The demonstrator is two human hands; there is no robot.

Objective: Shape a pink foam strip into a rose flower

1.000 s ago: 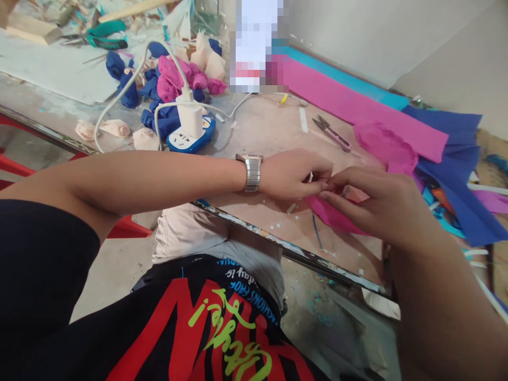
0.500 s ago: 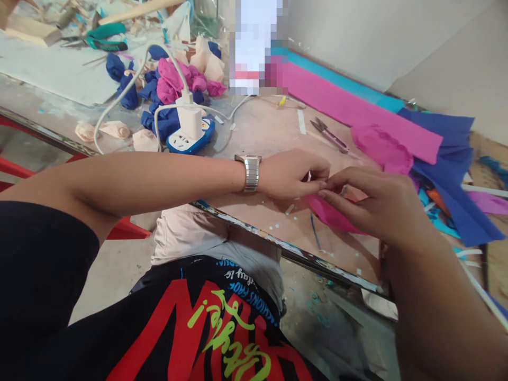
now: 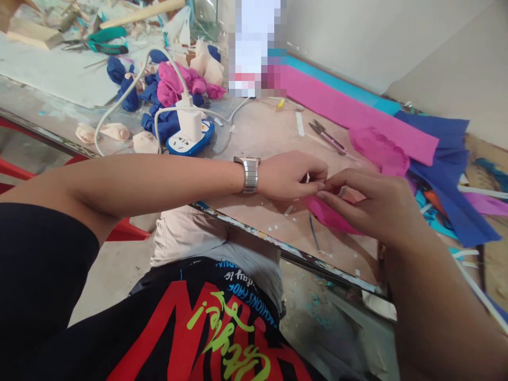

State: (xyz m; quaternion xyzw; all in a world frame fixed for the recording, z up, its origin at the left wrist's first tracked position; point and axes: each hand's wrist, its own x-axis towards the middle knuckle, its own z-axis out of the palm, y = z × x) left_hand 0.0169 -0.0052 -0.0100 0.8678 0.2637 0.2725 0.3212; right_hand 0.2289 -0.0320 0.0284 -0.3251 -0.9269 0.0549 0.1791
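Observation:
My left hand (image 3: 293, 173), with a silver watch (image 3: 251, 174) on its wrist, is closed in a pinch at the edge of a piece of pink crepe paper (image 3: 331, 216). My right hand (image 3: 375, 203) meets it fingertip to fingertip, thumb and forefinger pinching the same paper. The paper hangs below the fingers, close over the table, and is partly hidden by my right hand. Just beyond the hands lie small thread snips (image 3: 328, 137) with pink handles.
A blue and white power strip (image 3: 190, 138) with a plugged-in charger stands left. Behind it are rolled paper flowers (image 3: 170, 84) and green-handled pliers (image 3: 105, 39). Pink crepe paper strips (image 3: 357, 108) and blue paper (image 3: 448, 159) lie right. The table edge (image 3: 278, 243) runs near my lap.
Both hands keep nearly the same pinch on the pink crepe paper. The view has shifted very slightly; nothing else visibly moves.

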